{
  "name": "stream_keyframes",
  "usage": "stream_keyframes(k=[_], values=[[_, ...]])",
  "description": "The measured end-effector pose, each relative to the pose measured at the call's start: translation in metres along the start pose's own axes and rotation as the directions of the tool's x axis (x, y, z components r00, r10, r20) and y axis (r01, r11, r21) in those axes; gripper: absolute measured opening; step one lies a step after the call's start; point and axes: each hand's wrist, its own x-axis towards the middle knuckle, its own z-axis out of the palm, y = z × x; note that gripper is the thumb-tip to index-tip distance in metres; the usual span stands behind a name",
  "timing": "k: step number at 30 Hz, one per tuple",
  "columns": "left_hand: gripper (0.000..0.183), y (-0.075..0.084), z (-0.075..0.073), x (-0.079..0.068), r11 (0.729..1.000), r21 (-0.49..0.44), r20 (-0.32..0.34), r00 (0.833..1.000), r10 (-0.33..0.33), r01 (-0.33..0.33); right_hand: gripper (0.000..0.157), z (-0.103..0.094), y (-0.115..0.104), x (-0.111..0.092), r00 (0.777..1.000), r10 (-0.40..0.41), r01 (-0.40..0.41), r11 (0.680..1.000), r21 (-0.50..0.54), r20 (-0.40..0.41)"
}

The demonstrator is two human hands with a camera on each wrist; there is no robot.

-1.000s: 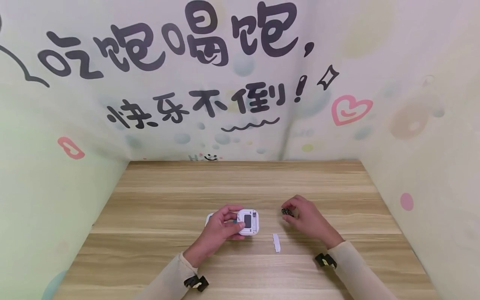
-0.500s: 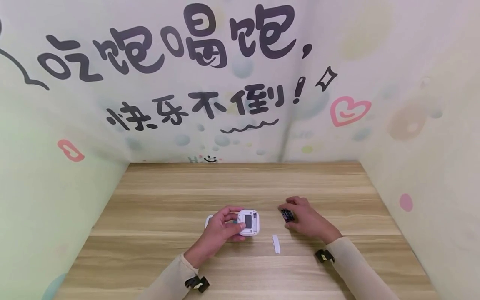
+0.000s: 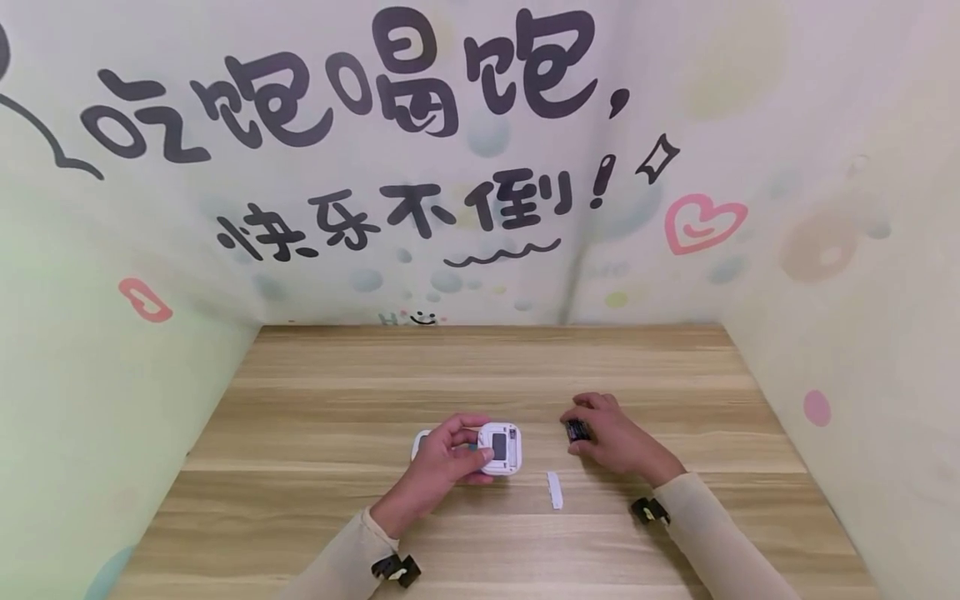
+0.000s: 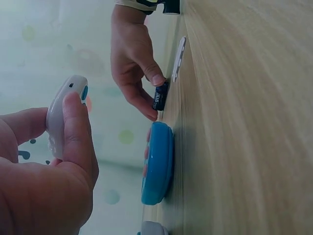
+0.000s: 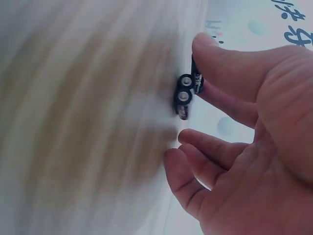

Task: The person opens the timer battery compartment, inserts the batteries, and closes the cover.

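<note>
Our left hand [image 3: 433,471] pinches a gadget between thumb and fingers; our right hand [image 3: 617,439] pinches batteries between thumb and forefinger, with the other fingers curved apart. Behind the work we see a printed wall [image 3: 337,292] with dark lettering, and below it a wood-grained table [image 3: 337,375].

The gadget [image 3: 500,450], white and nearly square with rounded corners, is raised clear of the table, left of the batteries. We note its back turned up toward the head camera and a slot [image 3: 514,454] along its right side, long axis running near to far. Our left thumb covers part of its dark panel [image 3: 498,442].

In the left wrist view we see a blue box [image 4: 159,164] with pink buttons on the table. A white-rimmed thing [image 3: 419,444] is mostly hidden behind our left hand; we cannot tell what it is.

Between our hands, nearer us, a white strip [image 3: 555,490] lies on the table, long axis near to far, slightly slanted.

The batteries [image 3: 577,430] are at table level; two round ends face our right wrist camera, side by side. Our fingers block an exact count.
</note>
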Motion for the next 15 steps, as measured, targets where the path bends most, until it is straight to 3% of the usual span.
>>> stream_keyframes(k=[9, 15], values=[[0.055, -0.001, 0.0, 0.002, 1.0, -0.01, 0.0, 1.0, -0.005, 0.005, 0.05, -0.012, -0.015, 0.002, 0.99, -0.112, 0.11, 0.994, -0.022, -0.09], [0.055, -0.002, 0.002, 0.001, 1.0, 0.01, 0.016, 1.0, -0.01, 0.01, 0.052, -0.014, -0.027, 0.0, 0.988, -0.106, 0.111, 0.993, 0.039, -0.11]])
